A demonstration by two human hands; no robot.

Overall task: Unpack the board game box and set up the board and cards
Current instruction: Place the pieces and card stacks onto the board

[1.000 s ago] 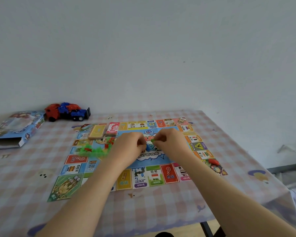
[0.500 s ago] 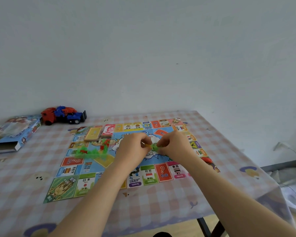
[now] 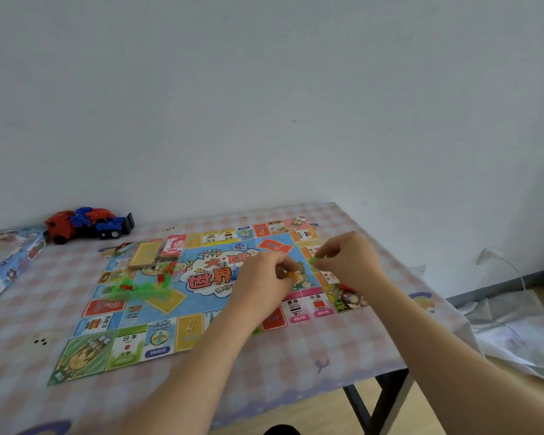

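The colourful game board [image 3: 157, 337] lies flat on the checked table. A yellow card stack [image 3: 143, 255] and a red-and-white card stack [image 3: 173, 244] sit on its far left part. Green and red plastic pieces [image 3: 139, 288] lie on the board's left side. My left hand [image 3: 263, 285] hovers over the board's middle and pinches a small orange piece [image 3: 291, 274]. To its right, my right hand [image 3: 349, 262] pinches a small green piece [image 3: 314, 261]. The two hands are a short way apart. The open game box [image 3: 4, 262] lies at the far left.
A red and blue toy truck [image 3: 87, 226] stands at the back left against the white wall. The table's right edge [image 3: 427, 312] drops off to black legs, with crumpled plastic sheeting [image 3: 515, 337] on the floor beyond. A small red piece [image 3: 347, 288] lies on the board's right corner.
My hands were together over the board's middle; now they have pulled apart, the right one moving right with the green piece while the left keeps the orange piece.
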